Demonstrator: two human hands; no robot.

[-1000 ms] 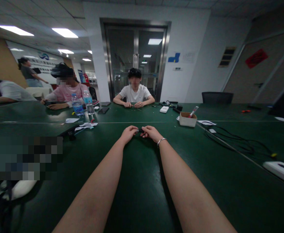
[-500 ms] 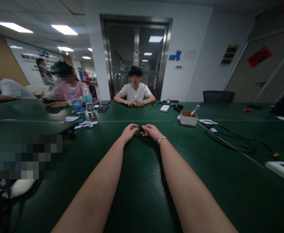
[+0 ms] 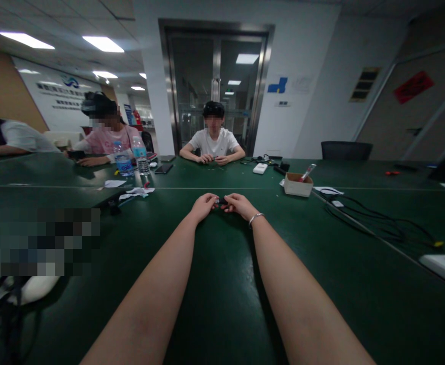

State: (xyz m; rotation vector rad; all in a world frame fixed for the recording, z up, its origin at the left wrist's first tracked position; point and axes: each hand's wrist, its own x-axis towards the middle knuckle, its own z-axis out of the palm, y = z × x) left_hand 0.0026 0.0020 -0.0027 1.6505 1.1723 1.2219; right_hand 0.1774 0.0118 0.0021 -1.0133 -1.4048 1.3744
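Observation:
Both my arms reach forward over the dark green table (image 3: pixel 222 284). Between my fingertips is a small black object (image 3: pixel 221 201) with a pale, silvery end on the left; it is too small to name. My left hand (image 3: pixel 204 207) pinches its silvery end. Opposite, my right hand (image 3: pixel 241 207), with a silver bangle (image 3: pixel 255 218) at the wrist, pinches the black end. The hands are close together, and the fingers cover most of the object.
Right of my hands stands a small cardboard box (image 3: pixel 298 185) holding a pen-like stick. Black cables (image 3: pixel 378 220) lie farther right. Crumpled paper (image 3: pixel 136 192) and water bottles (image 3: pixel 140 156) are at left. A person in a white shirt (image 3: pixel 215 144) sits opposite; others sit at left.
The view has shifted slightly, moving the scene a little to the right. My hands keep their pinch with hardly any movement. A standing person at the back left is out of sight.

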